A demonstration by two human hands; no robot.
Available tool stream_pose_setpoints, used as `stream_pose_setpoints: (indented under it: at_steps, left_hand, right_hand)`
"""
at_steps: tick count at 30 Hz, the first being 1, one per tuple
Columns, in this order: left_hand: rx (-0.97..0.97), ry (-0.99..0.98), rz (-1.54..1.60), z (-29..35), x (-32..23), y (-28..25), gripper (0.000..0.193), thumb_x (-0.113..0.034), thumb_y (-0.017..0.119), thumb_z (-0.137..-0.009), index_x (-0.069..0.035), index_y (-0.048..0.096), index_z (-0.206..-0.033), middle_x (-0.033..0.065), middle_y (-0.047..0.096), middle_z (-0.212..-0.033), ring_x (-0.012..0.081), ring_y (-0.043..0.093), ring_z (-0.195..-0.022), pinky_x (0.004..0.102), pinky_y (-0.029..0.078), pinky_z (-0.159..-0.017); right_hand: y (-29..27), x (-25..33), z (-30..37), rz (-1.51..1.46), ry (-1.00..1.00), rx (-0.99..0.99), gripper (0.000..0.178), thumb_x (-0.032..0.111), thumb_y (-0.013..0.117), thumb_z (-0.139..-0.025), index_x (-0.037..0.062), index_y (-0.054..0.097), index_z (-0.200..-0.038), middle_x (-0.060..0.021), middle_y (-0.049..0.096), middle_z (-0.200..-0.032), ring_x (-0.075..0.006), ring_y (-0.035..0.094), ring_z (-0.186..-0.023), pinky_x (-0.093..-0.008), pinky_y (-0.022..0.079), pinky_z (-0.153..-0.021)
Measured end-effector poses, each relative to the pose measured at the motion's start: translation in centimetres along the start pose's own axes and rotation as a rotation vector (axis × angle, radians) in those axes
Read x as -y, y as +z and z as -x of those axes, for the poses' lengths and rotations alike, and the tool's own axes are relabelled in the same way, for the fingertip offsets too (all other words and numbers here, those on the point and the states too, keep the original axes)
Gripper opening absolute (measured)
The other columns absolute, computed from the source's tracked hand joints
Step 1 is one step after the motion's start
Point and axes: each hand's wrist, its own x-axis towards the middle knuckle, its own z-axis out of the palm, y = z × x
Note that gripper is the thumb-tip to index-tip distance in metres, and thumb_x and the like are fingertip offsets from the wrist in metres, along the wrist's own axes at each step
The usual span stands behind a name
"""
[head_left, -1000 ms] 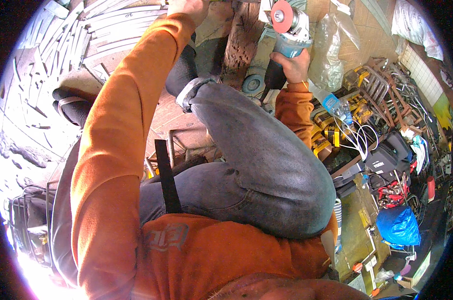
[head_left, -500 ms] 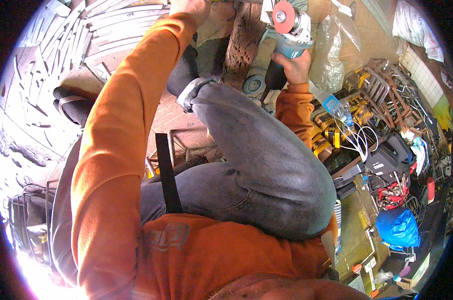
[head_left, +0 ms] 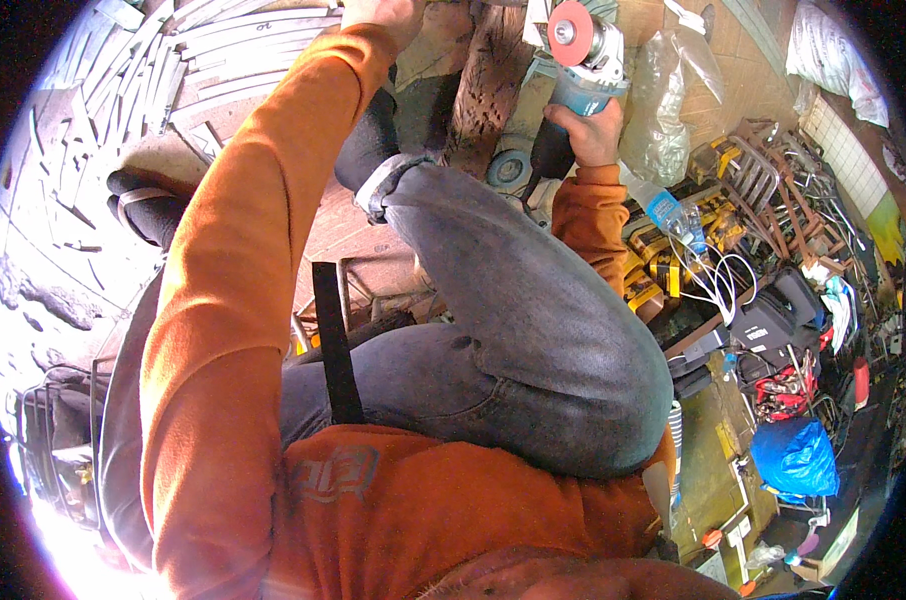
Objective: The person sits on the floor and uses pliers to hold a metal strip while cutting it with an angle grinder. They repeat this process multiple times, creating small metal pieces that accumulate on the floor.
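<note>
Head view: right hand (head_left: 588, 130) clenched round body of teal-and-grey angle grinder with red abrasive disc (head_left: 583, 50), tool raised at top of frame, above bent knee in grey jeans (head_left: 533, 330). Left hand (head_left: 383, 12) in orange sleeve, at top edge, largely cut off; grip cannot be told. Pale metal strips (head_left: 223, 40) stacked just beside it.

orange sleeve (head_left: 233, 300), grey jeans (head_left: 513, 330), teal grinder (head_left: 588, 85), red disc (head_left: 570, 20)

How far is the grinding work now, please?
Done: cannot tell; the workpiece is cut off at the top edge. In hand: the right hand grips the angle grinder, red disc raised; the left hand reaches up beside the metal strips. Left: unclear.
</note>
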Motion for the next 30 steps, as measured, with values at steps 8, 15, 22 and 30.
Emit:
stream_pose_setpoints:
  at_steps: [8, 15, 22, 30]
  left_hand:
    - [0.043, -0.010, 0.023, -0.14, -0.03, -0.22, 0.033, -0.015, 0.057, -0.087, -0.011, 0.058, -0.121, 0.0118, 0.057, -0.125, 0.0402, 0.045, -0.135, 0.0608, 0.035, -0.108]
    - [0.048, -0.020, -0.011, 0.03, -0.46, -0.82, 0.042, -0.019, 0.067, -0.084, -0.011, 0.058, -0.124, 0.0119, 0.057, -0.126, 0.0421, 0.042, -0.137, 0.0613, 0.034, -0.109]
    - [0.031, -0.013, -0.013, -0.02, -0.34, -0.52, 0.042, -0.022, 0.069, -0.083, -0.012, 0.058, -0.122, 0.0104, 0.057, -0.124, 0.0392, 0.047, -0.132, 0.0606, 0.036, -0.108]
    - [0.022, -0.010, -0.002, -0.01, -0.35, -0.56, 0.040, -0.022, 0.069, -0.083, -0.013, 0.059, -0.120, 0.0089, 0.058, -0.120, 0.0341, 0.051, -0.126, 0.0590, 0.037, -0.106]
  right_hand:
    - [0.12, -0.22, -0.13, -0.009, -0.059, 0.001, 0.036, 0.007, 0.084, -0.067, 0.0003, 0.072, -0.100, -0.0033, 0.072, -0.092, -0.0168, 0.066, -0.082, -0.0324, 0.053, -0.079]
    - [0.04, 0.11, 0.01, -0.007, -0.068, 0.023, 0.037, 0.008, 0.086, -0.066, 0.0006, 0.072, -0.100, -0.0037, 0.072, -0.093, -0.0173, 0.067, -0.082, -0.0332, 0.053, -0.079]
    - [-0.12, 0.06, 0.04, 0.075, -0.087, 0.018, 0.036, 0.008, 0.085, -0.066, 0.0004, 0.071, -0.098, -0.0037, 0.072, -0.092, -0.0173, 0.067, -0.082, -0.0325, 0.053, -0.077]
    - [0.03, -0.63, -0.13, 0.010, -0.055, -0.013, 0.036, 0.006, 0.085, -0.067, 0.0007, 0.071, -0.099, -0.0029, 0.072, -0.092, -0.0165, 0.066, -0.081, -0.0325, 0.053, -0.078]
